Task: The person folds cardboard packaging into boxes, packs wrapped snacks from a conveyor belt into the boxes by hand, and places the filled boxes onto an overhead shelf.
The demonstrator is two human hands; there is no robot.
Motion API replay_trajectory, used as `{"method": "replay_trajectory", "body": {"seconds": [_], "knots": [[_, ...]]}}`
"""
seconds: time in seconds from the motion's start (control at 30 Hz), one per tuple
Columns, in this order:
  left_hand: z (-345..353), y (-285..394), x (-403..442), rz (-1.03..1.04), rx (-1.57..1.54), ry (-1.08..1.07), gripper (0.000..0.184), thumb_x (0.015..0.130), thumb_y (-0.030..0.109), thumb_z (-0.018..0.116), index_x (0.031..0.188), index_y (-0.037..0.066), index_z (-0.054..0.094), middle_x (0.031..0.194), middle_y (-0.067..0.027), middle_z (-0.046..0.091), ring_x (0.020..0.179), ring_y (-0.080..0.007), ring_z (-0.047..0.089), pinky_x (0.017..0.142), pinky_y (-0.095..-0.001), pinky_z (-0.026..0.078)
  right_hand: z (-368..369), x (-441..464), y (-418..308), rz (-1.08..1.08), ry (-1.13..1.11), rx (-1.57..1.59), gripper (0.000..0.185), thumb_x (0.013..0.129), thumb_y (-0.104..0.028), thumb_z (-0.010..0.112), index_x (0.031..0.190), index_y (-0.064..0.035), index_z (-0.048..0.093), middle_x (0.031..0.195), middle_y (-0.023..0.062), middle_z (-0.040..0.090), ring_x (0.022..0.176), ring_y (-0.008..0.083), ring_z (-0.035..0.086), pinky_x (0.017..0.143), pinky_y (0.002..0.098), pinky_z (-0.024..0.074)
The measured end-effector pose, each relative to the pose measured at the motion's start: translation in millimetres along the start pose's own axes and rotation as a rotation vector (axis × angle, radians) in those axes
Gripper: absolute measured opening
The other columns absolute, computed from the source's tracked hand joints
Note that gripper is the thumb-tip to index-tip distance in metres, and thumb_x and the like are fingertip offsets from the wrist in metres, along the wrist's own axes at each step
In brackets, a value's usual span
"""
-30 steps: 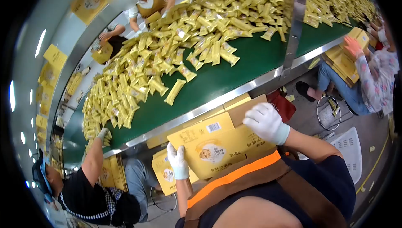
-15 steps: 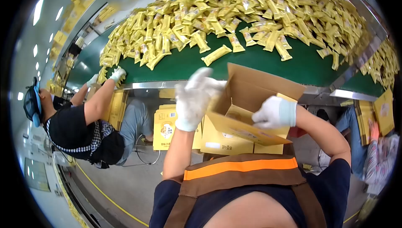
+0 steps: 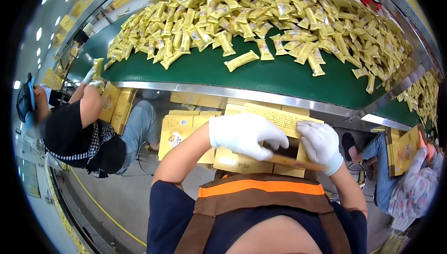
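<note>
Both hands wear white gloves and are at a yellow carton held close to the body. My left hand reaches over its left part, fingers bent and apart above a dark opening. At the carton's right side is my right hand, its fingers curled over the edge. More yellow cartons lie stacked to the left and beneath. Ahead, a heap of yellow wrapped packets covers much of a green belt.
A metal rail edges the belt in front. At the left a co-worker in black holds packets. Another co-worker at the right handles cartons. Further people stand across the belt, partly seen.
The carton, open and tilted half a second ago, now has its far panel lowered. My left hand has moved right and down over it; my right hand has come out of its inside.
</note>
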State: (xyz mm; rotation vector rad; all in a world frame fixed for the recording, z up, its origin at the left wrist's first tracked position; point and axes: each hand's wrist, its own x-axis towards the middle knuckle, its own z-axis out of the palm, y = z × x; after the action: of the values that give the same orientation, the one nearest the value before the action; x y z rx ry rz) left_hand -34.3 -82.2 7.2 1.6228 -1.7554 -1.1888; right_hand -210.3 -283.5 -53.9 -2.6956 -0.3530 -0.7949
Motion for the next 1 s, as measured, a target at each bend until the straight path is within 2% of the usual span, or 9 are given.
{"method": "replay_trajectory", "body": {"seconds": [0.13, 0.27, 0.3, 0.37, 0.43, 0.6, 0.77, 0.87, 1.0], "knots": [[30, -32, 32, 0.146, 0.893, 0.702, 0.053, 0.087, 0.040, 0.064, 0.132, 0.011, 0.056, 0.131, -0.0140, 0.055, 0.122, -0.0337, 0.050, 0.101, -0.0498, 0.040, 5, -13, 16, 0.096, -0.010, 0.178, 0.022, 0.087, -0.006, 0.060, 0.109, -0.0046, 0.064, 0.103, 0.0122, 0.071, 0.093, 0.0288, 0.068, 0.080, 0.0360, 0.0526], [26, -56, 4, -0.237, 0.620, 0.749, 0.052, 0.089, 0.039, 0.059, 0.130, 0.007, 0.056, 0.119, -0.0160, 0.061, 0.113, -0.0351, 0.055, 0.097, -0.0435, 0.043, 42, -60, 43, 0.948, 0.663, 0.943, 0.027, 0.102, -0.011, 0.043, 0.121, 0.0029, 0.056, 0.117, 0.0099, 0.067, 0.105, 0.0176, 0.063, 0.091, 0.0311, 0.0502], [24, -67, -9, -0.176, 0.601, 0.825, 0.049, 0.089, 0.039, 0.059, 0.126, 0.006, 0.058, 0.114, -0.0165, 0.063, 0.110, -0.0350, 0.057, 0.096, -0.0414, 0.044, 71, -100, 75, 0.854, 0.165, 0.509, 0.030, 0.102, -0.015, 0.045, 0.124, 0.0032, 0.055, 0.120, 0.0110, 0.066, 0.107, 0.0174, 0.062, 0.095, 0.0321, 0.0480], [23, -82, -24, -0.065, 0.506, 0.950, 0.046, 0.091, 0.038, 0.058, 0.123, 0.005, 0.060, 0.109, -0.0169, 0.065, 0.106, -0.0352, 0.060, 0.093, -0.0396, 0.047, 145, -166, 83, 1.031, -0.096, 0.990, 0.039, 0.101, -0.022, 0.049, 0.131, 0.0031, 0.051, 0.123, 0.0111, 0.064, 0.109, 0.0180, 0.061, 0.099, 0.0334, 0.0457], [27, -86, -36, 0.031, 0.361, 1.027, 0.043, 0.092, 0.035, 0.056, 0.122, 0.004, 0.061, 0.110, -0.0168, 0.065, 0.105, -0.0358, 0.060, 0.091, -0.0403, 0.048, 110, -96, -18, 1.096, 0.268, 1.855, 0.054, 0.097, -0.030, 0.057, 0.137, 0.0037, 0.046, 0.126, 0.0087, 0.062, 0.109, 0.0193, 0.061, 0.097, 0.0336, 0.0481], [113, -163, -15, 0.217, -0.626, 1.409, 0.039, 0.094, 0.018, 0.056, 0.129, 0.000, 0.054, 0.131, -0.0158, 0.057, 0.118, -0.0273, 0.056, 0.103, -0.0391, 0.044, 2, -15, -13, 0.728, -0.059, 1.341, 0.048, 0.092, -0.032, 0.062, 0.130, -0.0040, 0.055, 0.113, 0.0101, 0.069, 0.099, 0.0233, 0.067, 0.089, 0.0333, 0.0515], [171, -157, 3, -0.620, 0.506, 0.737, 0.049, 0.088, 0.010, 0.057, 0.137, 0.009, 0.052, 0.137, -0.0195, 0.053, 0.126, -0.0384, 0.049, 0.107, -0.0424, 0.040, -13, 37, -27, 0.054, -0.800, 0.222, 0.024, 0.089, -0.031, 0.063, 0.095, -0.0079, 0.060, 0.066, 0.0151, 0.062, 0.066, 0.0391, 0.064, 0.061, 0.0452, 0.0510], [140, -193, -5, -0.323, 0.013, 1.254, 0.049, 0.087, 0.018, 0.059, 0.136, 0.011, 0.053, 0.140, -0.0187, 0.050, 0.129, -0.0402, 0.045, 0.108, -0.0438, 0.038, 33, 33, -49, -0.052, -0.864, 0.147, 0.027, 0.090, -0.036, 0.060, 0.087, -0.0091, 0.058, 0.061, 0.0132, 0.059, 0.062, 0.0387, 0.063, 0.060, 0.0468, 0.0500], [50, -78, 4, -0.229, 0.362, 1.036, 0.055, 0.088, 0.023, 0.067, 0.139, 0.010, 0.050, 0.147, -0.0275, 0.036, 0.121, -0.0426, 0.052, 0.105, -0.0407, 0.042, 45, 43, -67, -0.060, -0.938, 0.113, 0.025, 0.091, -0.036, 0.060, 0.098, -0.0118, 0.062, 0.065, 0.0149, 0.062, 0.066, 0.0367, 0.065, 0.068, 0.0473, 0.0509]]}}
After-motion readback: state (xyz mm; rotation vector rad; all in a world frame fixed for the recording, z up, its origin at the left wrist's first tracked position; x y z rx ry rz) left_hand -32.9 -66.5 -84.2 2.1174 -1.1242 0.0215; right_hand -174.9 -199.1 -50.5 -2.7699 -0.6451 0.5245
